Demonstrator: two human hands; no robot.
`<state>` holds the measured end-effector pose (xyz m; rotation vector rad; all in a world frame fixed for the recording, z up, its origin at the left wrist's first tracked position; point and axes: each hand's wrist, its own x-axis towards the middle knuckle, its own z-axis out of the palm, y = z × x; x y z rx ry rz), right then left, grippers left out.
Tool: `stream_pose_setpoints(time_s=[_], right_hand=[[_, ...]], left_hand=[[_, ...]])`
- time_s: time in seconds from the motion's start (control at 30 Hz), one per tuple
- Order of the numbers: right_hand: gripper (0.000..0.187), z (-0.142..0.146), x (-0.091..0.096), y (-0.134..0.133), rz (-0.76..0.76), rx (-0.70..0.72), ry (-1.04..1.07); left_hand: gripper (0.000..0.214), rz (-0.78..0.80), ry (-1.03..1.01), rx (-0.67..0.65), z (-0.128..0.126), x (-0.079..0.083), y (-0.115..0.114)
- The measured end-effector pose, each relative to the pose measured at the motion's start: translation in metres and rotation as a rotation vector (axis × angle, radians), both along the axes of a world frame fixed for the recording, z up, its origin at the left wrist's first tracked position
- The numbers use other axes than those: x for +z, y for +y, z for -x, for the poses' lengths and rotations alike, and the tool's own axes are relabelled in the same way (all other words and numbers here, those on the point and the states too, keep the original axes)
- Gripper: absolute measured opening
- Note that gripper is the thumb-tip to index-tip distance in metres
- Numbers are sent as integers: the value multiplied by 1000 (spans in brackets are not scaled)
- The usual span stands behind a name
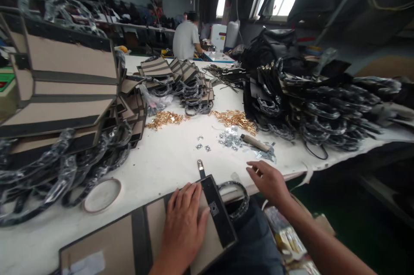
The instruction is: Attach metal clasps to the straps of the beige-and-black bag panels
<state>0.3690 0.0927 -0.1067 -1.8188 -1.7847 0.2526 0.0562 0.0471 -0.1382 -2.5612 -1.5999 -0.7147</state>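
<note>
My left hand (185, 219) lies flat, fingers spread, on a tan and black bag panel (142, 236) at the near edge of the white table (168, 162). A small metal fitting (214, 209) sits on the panel's black strip, and a metal-tipped tab (201, 167) sticks out above it. My right hand (268, 180) hovers over the table edge with fingers loosely extended, holding nothing, near a wrapped black handle (237, 199). A wooden-handled tool (255, 142) lies just beyond it among small silver plates (231, 139).
Piles of gold hardware (163, 118) (234, 118) lie mid-table. Stacked panels with wrapped handles (64, 106) fill the left, more stacks (184, 83) the middle, black handles (310, 106) the right. A tape roll (101, 195) sits near left. A person (186, 37) works far behind.
</note>
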Motion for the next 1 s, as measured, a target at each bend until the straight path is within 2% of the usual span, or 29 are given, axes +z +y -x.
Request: stream_pose_setpoints(time_s=[0.07, 0.2, 0.43, 0.63, 0.73, 0.8, 0.9, 1.0], right_hand=[[32, -35, -7, 26, 36, -117, -67], [29, -75, -24, 58, 87, -171, -83], [31, -83, -32, 62, 95, -209, -27], [36, -78, -22, 55, 88, -235, 96], [40, -60, -7, 47, 132, -209, 174], [42, -35, 6, 39, 189, -147, 292], [41, 19, 22, 21, 307, 19, 517], [39, 75, 27, 4, 415, 147, 653]], left_hand=[[56, -34, 11, -1, 1, -2, 1], [57, -58, 32, -5, 2, -2, 0], [57, -56, 22, -2, 1, -1, -1], [56, 12, -25, 5, -1, 5, -4], [56, 80, -54, 8, -2, 10, -8], [58, 127, -71, 11, -3, 12, -10], [58, 181, -91, 16, -4, 16, -11], [59, 214, -101, 12, -4, 18, -13]])
